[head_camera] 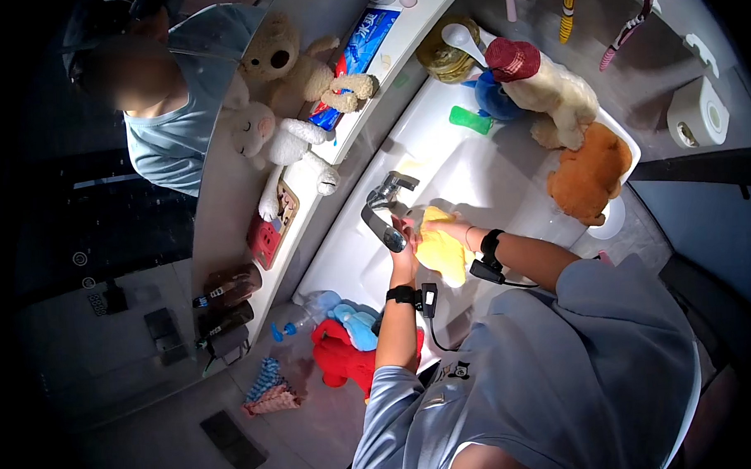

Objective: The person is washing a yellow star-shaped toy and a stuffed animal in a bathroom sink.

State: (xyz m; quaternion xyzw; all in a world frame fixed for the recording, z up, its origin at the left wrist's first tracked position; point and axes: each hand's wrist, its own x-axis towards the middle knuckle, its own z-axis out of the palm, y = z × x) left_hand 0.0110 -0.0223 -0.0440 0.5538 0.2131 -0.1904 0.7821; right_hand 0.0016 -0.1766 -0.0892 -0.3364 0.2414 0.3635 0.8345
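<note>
A yellow plush toy (446,257) is over the white washbasin (344,235), beside the chrome faucet (378,219). My right hand (448,228) grips its upper part, fingers pressed into the fabric. At the toy's left side is my left hand (406,238), partly covered by the faucet spout. Whether its fingers hold the toy is hidden. Both wrists wear black straps with small cabled devices. Farther along the basin lies a green sponge (470,120), against a blue plush toy (496,97).
A cream plush toy with a red hat (550,92) and a brown plush toy (590,172) rest on the basin's right rim. At lower left are a red plush toy (339,356) and a pump bottle (292,327). The shelf (347,136) holds a white plush rabbit (285,141) and toothpaste box (362,42).
</note>
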